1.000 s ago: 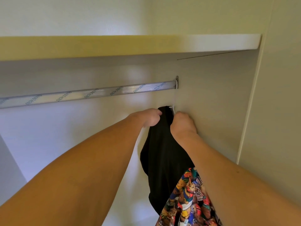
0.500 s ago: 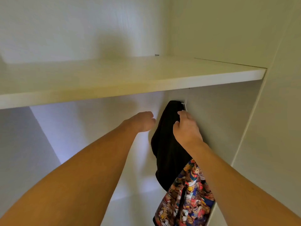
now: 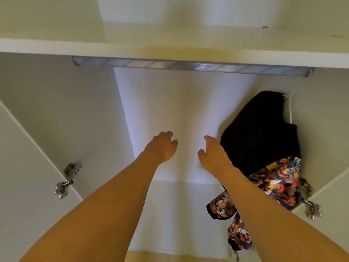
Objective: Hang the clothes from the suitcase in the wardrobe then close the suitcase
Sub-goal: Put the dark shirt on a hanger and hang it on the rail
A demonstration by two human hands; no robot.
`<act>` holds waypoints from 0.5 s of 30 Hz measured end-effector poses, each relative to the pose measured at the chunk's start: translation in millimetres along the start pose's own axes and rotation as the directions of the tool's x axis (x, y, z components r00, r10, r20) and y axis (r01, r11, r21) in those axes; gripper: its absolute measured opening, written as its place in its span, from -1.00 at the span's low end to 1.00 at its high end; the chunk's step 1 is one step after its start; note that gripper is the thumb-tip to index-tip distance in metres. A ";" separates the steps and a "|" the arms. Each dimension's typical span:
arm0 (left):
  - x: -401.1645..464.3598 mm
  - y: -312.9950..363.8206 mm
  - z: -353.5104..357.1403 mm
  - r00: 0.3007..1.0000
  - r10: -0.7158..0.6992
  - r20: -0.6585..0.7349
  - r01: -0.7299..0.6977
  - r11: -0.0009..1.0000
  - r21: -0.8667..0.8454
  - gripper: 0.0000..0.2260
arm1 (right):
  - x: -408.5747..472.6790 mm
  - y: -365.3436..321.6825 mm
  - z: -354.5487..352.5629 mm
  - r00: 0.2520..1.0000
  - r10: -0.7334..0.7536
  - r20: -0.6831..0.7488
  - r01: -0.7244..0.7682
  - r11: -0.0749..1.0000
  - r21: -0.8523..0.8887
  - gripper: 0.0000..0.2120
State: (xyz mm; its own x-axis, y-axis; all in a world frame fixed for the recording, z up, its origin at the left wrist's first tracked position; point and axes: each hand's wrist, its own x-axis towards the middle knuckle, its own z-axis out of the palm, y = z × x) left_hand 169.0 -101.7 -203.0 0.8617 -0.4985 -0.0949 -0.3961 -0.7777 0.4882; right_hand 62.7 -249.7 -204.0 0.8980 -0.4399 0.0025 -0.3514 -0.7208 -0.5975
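A black garment (image 3: pixel 258 131) hangs on a white hanger (image 3: pixel 289 103) at the right end of the wardrobe, below the metal rail (image 3: pixel 188 65). A colourful cartoon-print garment (image 3: pixel 277 178) hangs just below and in front of it. My left hand (image 3: pixel 162 146) and my right hand (image 3: pixel 211 154) are both in mid-air inside the wardrobe, fingers loosely curled, holding nothing. The right hand is just left of the black garment and apart from it. The suitcase is out of view.
A white shelf (image 3: pixel 170 48) runs above the rail. The white back panel (image 3: pixel 170 120) lies straight ahead. Open wardrobe doors stand on both sides, with metal hinges at the left (image 3: pixel 66 180) and right (image 3: pixel 309 201).
Both hands have let go of the hanger and black garment and pulled back to the left. The view has tilted down and now shows the whole wardrobe interior.
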 end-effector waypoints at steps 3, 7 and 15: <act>-30.8 -43.1 1.8 0.994 -0.111 -0.018 0.111 0.993 -0.035 -0.55 | -5.4 -16.1 36.7 0.990 -0.068 0.123 0.069 0.998 -0.004 -0.45; -80.9 -96.8 5.0 0.948 -0.314 -0.060 0.307 0.946 -0.105 -0.54 | -18.7 -43.7 85.5 0.937 -0.184 0.295 0.199 0.980 -0.020 -0.45; -217.0 -171.6 14.8 0.754 -0.646 -0.114 0.604 0.752 -0.264 -0.56 | -85.2 -110.0 168.2 0.721 -0.379 0.580 0.479 0.877 -0.021 -0.50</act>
State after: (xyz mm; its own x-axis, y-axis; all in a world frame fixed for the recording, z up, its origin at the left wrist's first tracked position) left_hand 45.3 134.3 -279.0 0.9422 0.1704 -0.2884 0.3067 -0.7849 0.5384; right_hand 69.4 -42.9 -273.3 0.9342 0.2671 -0.2366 0.1162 -0.8547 -0.5059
